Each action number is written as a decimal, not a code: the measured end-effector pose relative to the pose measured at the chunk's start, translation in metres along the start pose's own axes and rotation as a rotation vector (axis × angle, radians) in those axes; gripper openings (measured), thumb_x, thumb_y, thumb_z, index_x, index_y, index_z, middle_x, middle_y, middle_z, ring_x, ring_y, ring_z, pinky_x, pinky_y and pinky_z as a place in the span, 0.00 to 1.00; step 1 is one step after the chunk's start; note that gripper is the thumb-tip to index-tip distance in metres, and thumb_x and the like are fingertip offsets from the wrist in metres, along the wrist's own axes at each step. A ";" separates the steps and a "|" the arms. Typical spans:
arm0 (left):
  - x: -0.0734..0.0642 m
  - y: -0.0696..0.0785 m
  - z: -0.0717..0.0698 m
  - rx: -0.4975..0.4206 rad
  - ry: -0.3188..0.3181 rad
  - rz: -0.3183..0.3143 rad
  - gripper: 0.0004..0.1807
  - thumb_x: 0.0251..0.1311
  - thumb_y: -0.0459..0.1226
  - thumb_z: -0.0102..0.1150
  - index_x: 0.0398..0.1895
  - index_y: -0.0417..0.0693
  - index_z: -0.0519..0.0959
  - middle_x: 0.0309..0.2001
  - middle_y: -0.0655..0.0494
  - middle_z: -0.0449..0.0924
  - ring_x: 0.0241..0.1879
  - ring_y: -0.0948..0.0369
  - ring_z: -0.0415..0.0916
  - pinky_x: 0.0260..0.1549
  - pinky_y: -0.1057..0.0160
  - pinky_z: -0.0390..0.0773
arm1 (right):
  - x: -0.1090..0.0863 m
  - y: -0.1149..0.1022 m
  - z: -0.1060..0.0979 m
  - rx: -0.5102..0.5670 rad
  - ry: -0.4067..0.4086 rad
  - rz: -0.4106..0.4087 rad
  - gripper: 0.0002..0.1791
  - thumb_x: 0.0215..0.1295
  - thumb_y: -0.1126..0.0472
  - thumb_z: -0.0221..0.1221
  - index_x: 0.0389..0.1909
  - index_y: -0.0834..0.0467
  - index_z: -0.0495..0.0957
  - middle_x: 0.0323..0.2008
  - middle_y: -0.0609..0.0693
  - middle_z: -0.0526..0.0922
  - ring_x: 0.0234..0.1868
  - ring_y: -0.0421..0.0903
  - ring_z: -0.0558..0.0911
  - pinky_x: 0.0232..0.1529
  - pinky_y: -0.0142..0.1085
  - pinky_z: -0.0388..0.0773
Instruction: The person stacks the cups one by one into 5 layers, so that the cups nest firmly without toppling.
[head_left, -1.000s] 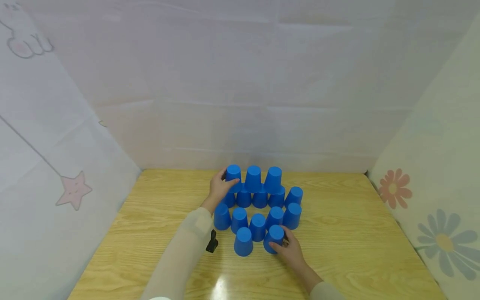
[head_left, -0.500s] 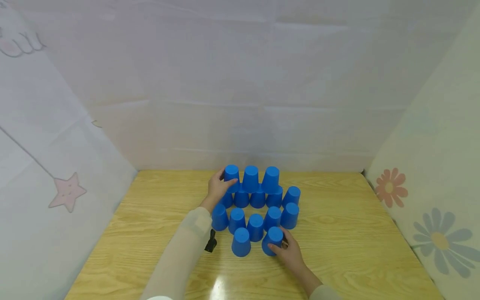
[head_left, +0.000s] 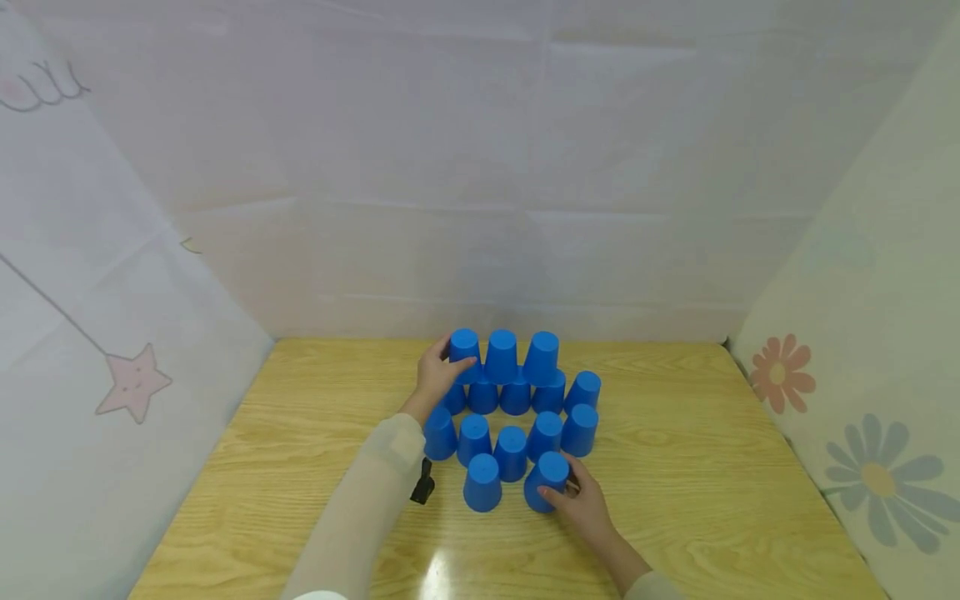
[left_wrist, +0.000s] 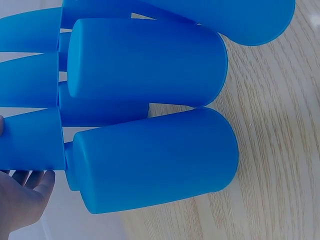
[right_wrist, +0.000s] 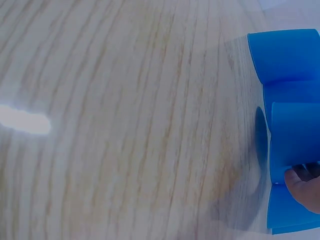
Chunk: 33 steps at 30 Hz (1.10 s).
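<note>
Several upside-down blue cups stand in rows on the wooden table. At the back, three cups sit on top of the rear row. My left hand (head_left: 437, 375) grips the leftmost of these upper cups (head_left: 464, 354), thumb across its front; in the left wrist view, the fingers (left_wrist: 45, 187) show under that cup's side. My right hand (head_left: 585, 504) holds the front right cup (head_left: 547, 483) from its right side, and the right wrist view shows the thumb (right_wrist: 305, 192) on its wall. Beside it on the left stands another front cup (head_left: 482, 485), apart from it.
A middle row of cups (head_left: 512, 456) stands between the front pair and the stacked rear row. A small black object (head_left: 423, 483) lies on the table (head_left: 712, 467) by the left sleeve. Cloth walls with printed drawings enclose the back and sides.
The right hand has shifted its cup slightly to the right, widening the gap to the front left cup. The left hand keeps its grip on the upper cup. The head view has turned slightly.
</note>
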<state>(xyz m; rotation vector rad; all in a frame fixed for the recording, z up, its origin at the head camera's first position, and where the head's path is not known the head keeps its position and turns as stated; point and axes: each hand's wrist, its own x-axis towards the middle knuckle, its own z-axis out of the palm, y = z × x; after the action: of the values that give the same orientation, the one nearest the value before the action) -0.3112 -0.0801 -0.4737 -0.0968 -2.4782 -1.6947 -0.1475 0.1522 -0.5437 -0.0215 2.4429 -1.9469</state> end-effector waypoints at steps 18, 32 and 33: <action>-0.008 -0.002 -0.013 -0.051 -0.044 -0.019 0.34 0.49 0.43 0.60 0.60 0.45 0.61 0.58 0.47 0.62 0.56 0.50 0.59 0.51 0.51 0.62 | -0.002 -0.015 -0.020 -0.067 -0.015 -0.011 0.33 0.48 0.56 0.63 0.56 0.59 0.64 0.53 0.59 0.68 0.53 0.58 0.66 0.51 0.52 0.62; -0.024 -0.006 -0.028 -0.094 -0.044 -0.042 0.35 0.49 0.42 0.60 0.61 0.46 0.60 0.58 0.47 0.61 0.57 0.51 0.58 0.51 0.52 0.62 | -0.007 -0.018 -0.039 -0.093 -0.016 0.008 0.34 0.46 0.56 0.64 0.56 0.59 0.64 0.52 0.57 0.69 0.52 0.56 0.68 0.50 0.50 0.64; -0.025 -0.007 -0.029 -0.097 -0.041 -0.038 0.35 0.49 0.42 0.60 0.61 0.46 0.60 0.58 0.46 0.61 0.57 0.51 0.58 0.51 0.52 0.62 | -0.007 -0.018 -0.041 -0.097 -0.020 0.003 0.34 0.46 0.56 0.64 0.56 0.59 0.64 0.52 0.57 0.69 0.52 0.56 0.68 0.50 0.50 0.64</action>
<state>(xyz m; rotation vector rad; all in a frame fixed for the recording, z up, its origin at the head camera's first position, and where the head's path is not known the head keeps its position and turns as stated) -0.2848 -0.1088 -0.4734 -0.0963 -2.4405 -1.8464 -0.1414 0.1882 -0.5173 -0.0390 2.5203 -1.8163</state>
